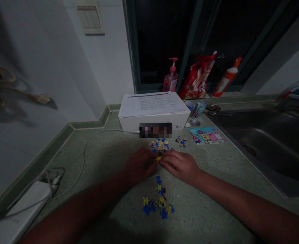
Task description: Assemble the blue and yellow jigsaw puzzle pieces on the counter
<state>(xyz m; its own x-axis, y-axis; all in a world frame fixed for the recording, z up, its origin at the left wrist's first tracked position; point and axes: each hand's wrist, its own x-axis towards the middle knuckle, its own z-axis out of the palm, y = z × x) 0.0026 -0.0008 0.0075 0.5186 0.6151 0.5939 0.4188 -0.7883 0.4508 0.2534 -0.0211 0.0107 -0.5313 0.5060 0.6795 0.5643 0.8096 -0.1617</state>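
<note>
Left hand (140,165), right hand (182,166) partly hide yellow piece (159,158).

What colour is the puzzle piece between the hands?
Yellow; the puzzle piece shows best in the head view, the only one here.

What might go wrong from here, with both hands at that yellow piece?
The left hand and right hand meet right beside the puzzle pile, so fingers might scatter it. The nearer puzzle pieces lie between the forearms, so a hand drawn back could disturb them. Dim light may make small pieces hard to tell apart.
</note>
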